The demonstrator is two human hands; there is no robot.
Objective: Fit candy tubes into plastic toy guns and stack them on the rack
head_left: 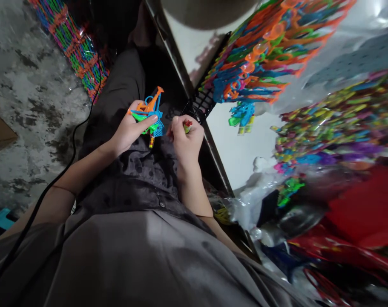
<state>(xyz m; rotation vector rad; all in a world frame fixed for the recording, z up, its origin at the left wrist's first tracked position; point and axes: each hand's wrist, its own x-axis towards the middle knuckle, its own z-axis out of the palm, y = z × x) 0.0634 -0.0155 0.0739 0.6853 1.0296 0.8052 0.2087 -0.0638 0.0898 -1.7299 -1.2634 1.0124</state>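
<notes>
Over my lap, my left hand [129, 130] is closed round a small plastic toy [154, 114] with blue, orange and green parts. Its thumb presses on the blue part, and a short clear tube of yellow and orange beads [151, 142] sticks out below. My right hand [189, 138], just to the right, is curled shut with thumb and forefinger together. A small piece with a red end and a yellow-green body [188, 125] shows inside the curled fingers; most of it is hidden. The two hands are close but apart.
A white table [227, 145] stands at my right. On it are a black wire basket [202, 102] piled with orange, blue and green plastic toys [254, 59], and a heap of small yellow-red pieces [334, 115]. A black cable [74, 138] runs past my left arm.
</notes>
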